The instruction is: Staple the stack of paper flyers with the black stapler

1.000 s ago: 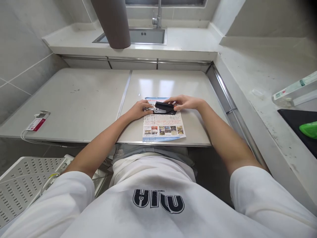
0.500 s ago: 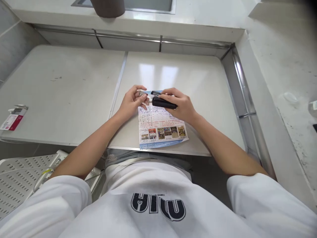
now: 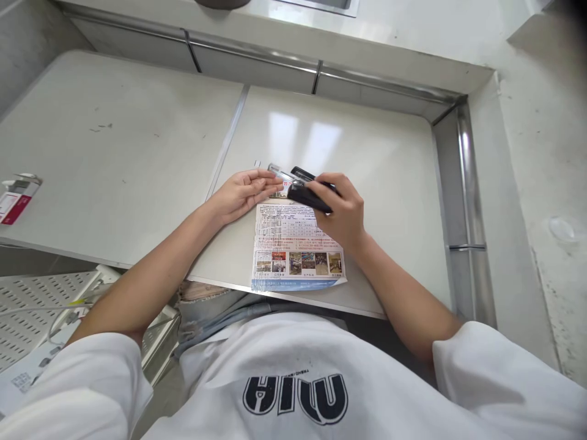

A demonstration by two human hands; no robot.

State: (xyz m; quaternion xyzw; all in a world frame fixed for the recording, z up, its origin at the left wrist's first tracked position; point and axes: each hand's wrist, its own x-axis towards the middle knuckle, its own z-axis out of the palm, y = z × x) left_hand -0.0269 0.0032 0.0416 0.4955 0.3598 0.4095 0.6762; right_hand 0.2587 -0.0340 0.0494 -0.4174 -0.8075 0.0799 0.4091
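A printed leaflet (image 3: pixel 298 250) lies on the white table (image 3: pixel 367 159), its near edge at the table's front. My right hand (image 3: pixel 342 211) is closed around a black stapler (image 3: pixel 308 194) held over the leaflet's far end, the stapler's metal magazine (image 3: pixel 280 172) hinged open and pointing left. My left hand (image 3: pixel 243 192) lies palm up beside it, fingers stretched toward the magazine's tip, nothing visible in them. A tiny pale piece (image 3: pixel 257 164) sits on the table just beyond the fingers.
A second white table (image 3: pixel 114 153) joins on the left, with a red and white box (image 3: pixel 16 198) at its left edge. A raised counter (image 3: pixel 367 43) runs behind and along the right. A perforated white rack (image 3: pixel 27 305) stands low at the left.
The stapler was lying on the leaflet under both hands; my right hand has lifted it and its magazine has swung open. My left hand has let go and turned palm up. The view tilted downward.
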